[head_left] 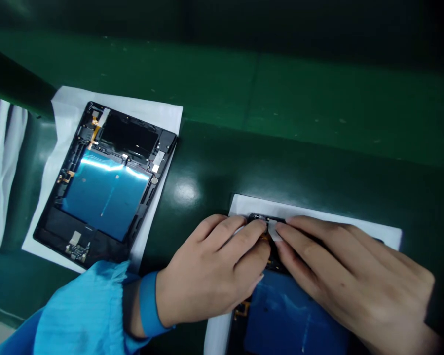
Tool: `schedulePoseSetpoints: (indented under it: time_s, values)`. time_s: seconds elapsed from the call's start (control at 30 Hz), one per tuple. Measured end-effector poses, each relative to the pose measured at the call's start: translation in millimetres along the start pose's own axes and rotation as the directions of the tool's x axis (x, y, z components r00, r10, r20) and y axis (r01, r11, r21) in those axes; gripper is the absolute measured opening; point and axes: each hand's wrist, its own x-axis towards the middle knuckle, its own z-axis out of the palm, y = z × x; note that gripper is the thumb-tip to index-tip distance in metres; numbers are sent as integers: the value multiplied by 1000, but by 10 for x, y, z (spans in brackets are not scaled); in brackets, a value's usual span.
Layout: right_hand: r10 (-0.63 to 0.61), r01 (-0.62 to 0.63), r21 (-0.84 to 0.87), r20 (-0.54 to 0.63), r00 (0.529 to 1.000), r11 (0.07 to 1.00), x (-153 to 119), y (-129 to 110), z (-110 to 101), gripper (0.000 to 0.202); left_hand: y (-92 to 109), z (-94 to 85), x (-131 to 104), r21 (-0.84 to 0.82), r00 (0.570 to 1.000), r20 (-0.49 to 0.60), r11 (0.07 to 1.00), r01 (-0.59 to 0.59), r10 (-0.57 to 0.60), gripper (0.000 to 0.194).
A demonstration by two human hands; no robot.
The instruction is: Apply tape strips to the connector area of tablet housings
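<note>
An opened tablet [296, 315] lies on white wrapping at the lower right, its blue inner panel facing up. Both hands meet at its upper end and cover much of it. My left hand [218, 266] is closed, fingers bent together, with the index fingertip beside a small pale strip of tape [274, 230]; whatever lies under its other fingers is hidden. From the other side, my right hand [351, 276] is closed with its fingertips on that strip. A blue band [151, 301] circles my left wrist, below a light blue sleeve [85, 315].
Another opened tablet [99, 197] lies to the left on a white sheet [44, 217], showing a blue panel, orange flex cables and a small circuit board. Folded white wrapping [3, 162] sits at the far left edge. The work surface [207, 162] is dark green.
</note>
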Motion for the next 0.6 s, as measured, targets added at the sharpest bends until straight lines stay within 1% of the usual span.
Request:
schedulePoseSetpoints:
  time_s: [0.27, 0.37, 0.6]
  values:
    - [-31, 31, -12, 2, 1000, 999, -28, -24, 19, 24, -4, 3, -12, -3, 1000, 5, 1000, 2, -2, 33]
    - [-39, 40, -31, 21, 999, 999, -51, -30, 19, 25, -3, 5, -11, -6, 1000, 5, 1000, 3, -3, 34]
    - [-26, 30, -70, 60, 998, 997, -32, -60, -4, 19, -3, 2, -5, -18, 1000, -6, 1000, 4, -4, 34]
